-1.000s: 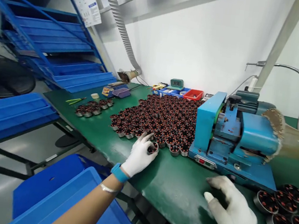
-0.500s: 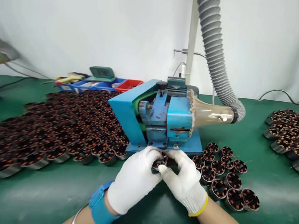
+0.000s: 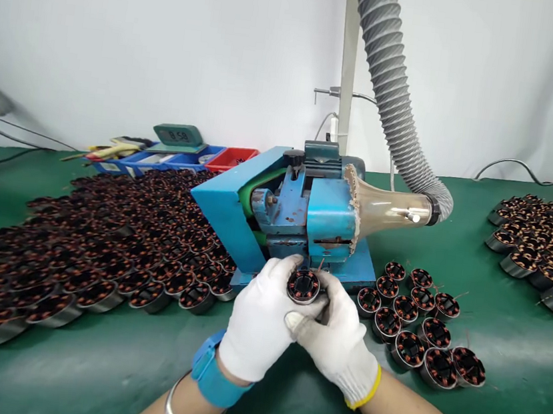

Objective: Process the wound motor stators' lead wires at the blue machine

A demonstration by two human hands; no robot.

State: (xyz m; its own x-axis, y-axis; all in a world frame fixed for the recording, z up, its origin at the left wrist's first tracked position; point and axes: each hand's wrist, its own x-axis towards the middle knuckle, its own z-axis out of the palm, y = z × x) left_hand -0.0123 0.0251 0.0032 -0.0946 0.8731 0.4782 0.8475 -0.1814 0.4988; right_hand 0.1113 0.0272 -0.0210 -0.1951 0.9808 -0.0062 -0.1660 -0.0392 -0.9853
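Between my two gloved hands is a small round motor stator (image 3: 304, 286) with copper windings, its open face turned up toward me. A thin wire stands up from its rim. My left hand (image 3: 266, 313) has its fingers closed round the stator's left side. My right hand (image 3: 337, 325) grips it from the right, thumb and fingers bent in at its lower edge. Both hands are just in front of a blue belt-driven machine (image 3: 334, 211). To the right of my right hand stands a group of similar stators (image 3: 409, 349), several with wire ends sticking out.
A large spread of stators (image 3: 115, 247) covers the left of the green table (image 3: 160, 367). Behind it are blue bins (image 3: 176, 158), a red bin (image 3: 232, 159) and a clock (image 3: 178, 136). A grey hose (image 3: 393, 80) joins the machine's clear funnel (image 3: 387, 210). More stators (image 3: 547, 254) stand far right.
The held stator has tilted so its face and wire show more clearly. My left hand has shifted slightly right, and the view has moved a little.
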